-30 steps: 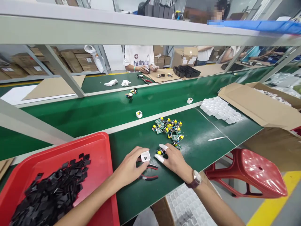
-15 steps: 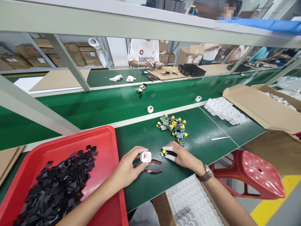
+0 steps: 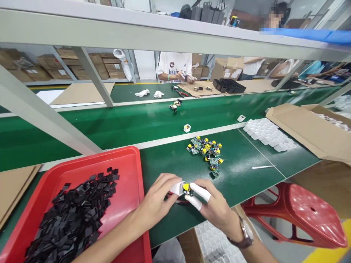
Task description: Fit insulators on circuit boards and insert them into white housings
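My left hand (image 3: 161,193) grips a white plastic housing (image 3: 177,187), now tilted with its open end toward the right. Between the white-covered thumb and finger of my right hand (image 3: 212,202) is a small circuit board (image 3: 187,189) with a yellow component on top. The board is right at the mouth of the housing; whether part of it is inside, I cannot tell. Red-handled pliers (image 3: 182,201) lie beneath my hands, mostly hidden. Beyond them is a pile of similar circuit boards (image 3: 205,148) with yellow parts.
A red tray (image 3: 131,171) of black plastic pieces stands at left. White housings (image 3: 268,133) are grouped at right beside a cardboard box (image 3: 296,128). One housing (image 3: 187,128) sits on the green belt (image 3: 137,124). A red stool (image 3: 315,212) is at right. A co-worker (image 3: 175,67) sits opposite.
My right hand has lifted the circuit board from the table and brought it to the housing. My left hand has turned the housing toward it. The camera view has shifted slightly.
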`<state>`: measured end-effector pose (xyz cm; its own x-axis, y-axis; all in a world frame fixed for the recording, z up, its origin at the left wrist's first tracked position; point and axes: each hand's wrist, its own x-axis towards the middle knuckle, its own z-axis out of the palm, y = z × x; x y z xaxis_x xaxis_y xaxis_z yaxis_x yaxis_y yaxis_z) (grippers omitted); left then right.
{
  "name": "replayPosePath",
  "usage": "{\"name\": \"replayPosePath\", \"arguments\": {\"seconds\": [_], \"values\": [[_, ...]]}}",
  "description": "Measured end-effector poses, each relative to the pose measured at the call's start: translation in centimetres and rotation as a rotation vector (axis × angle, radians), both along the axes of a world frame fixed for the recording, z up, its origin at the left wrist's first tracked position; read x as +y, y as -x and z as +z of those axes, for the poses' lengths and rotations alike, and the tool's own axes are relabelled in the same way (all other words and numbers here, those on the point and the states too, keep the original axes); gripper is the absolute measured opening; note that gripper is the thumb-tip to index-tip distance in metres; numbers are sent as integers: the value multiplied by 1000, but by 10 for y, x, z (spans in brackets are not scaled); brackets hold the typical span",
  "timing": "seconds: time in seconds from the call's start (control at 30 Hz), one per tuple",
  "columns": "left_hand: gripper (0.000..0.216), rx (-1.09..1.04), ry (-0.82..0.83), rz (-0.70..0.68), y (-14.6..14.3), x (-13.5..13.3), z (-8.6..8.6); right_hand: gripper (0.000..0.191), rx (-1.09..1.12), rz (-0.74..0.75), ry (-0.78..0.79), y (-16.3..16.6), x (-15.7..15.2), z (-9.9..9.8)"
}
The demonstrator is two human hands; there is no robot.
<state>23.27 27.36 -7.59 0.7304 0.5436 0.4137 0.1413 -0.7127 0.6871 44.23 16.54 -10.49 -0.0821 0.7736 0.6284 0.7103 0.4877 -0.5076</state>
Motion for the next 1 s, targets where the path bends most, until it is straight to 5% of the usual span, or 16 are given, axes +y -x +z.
{"name": "replayPosePath", "arguments": {"seconds": [0.73,1.0], "values": [[36,-2,-55,-13,-9,-2,5,62,-97,0,-34,-6,-1,10],[37,-20,-52,-41,-13,-2,11,65,-79,27,1,-13,-4,0]]}}
